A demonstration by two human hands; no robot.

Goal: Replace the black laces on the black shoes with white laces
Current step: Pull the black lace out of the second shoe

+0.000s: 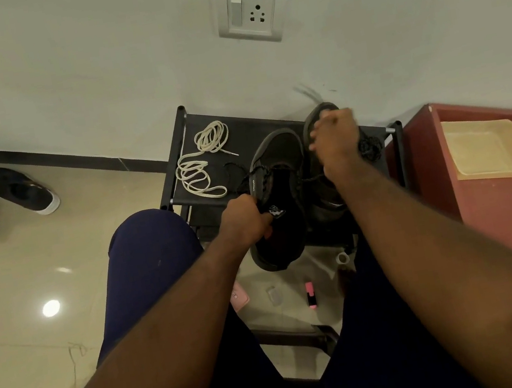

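Gripping black shoe (279,196) at its tongue with my left hand (245,219), over shoe rack (254,132) | head view | my right hand (336,142) raised, curled round black lace (312,179) | white laces (205,165) loose on rack, left | risk: lace could snag in an eyelet, yanking shoe from my grip

Dim warm indoor light, round white glare spot on the glossy floor (8,288), right hand (335,137) smeared by motion blur, wide-angle bending at the edges, soft detail throughout.
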